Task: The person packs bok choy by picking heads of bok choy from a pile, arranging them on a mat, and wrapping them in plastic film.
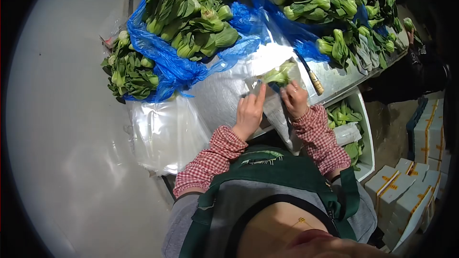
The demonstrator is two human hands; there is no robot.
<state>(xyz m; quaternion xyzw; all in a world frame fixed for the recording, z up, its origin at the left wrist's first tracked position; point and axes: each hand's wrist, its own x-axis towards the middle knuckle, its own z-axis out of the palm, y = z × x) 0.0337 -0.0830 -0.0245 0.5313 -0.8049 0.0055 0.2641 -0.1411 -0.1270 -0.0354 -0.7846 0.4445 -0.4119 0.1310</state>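
A bok choy (280, 73) lies inside a clear plastic bag (276, 110) on the metal table, in front of me. My left hand (249, 111) is at the bag's left side, index finger stretched out toward the bok choy's end and the other fingers loosely bent. On the other side my right hand (295, 99) pinches the bag's plastic close to the bok choy. Exactly how the fingertips meet the film is hard to see. A knife (313, 77) with a wooden handle rests on the table just beyond my right hand.
Bok choy heaps (191, 19) sit on blue plastic (167, 69) at the back. Flat clear bags (160, 131) lie at left. A white foam box (367, 155) with bok choy stands at right, near stacked boxes (392, 186). Another person's hand (410, 36) holds bok choy.
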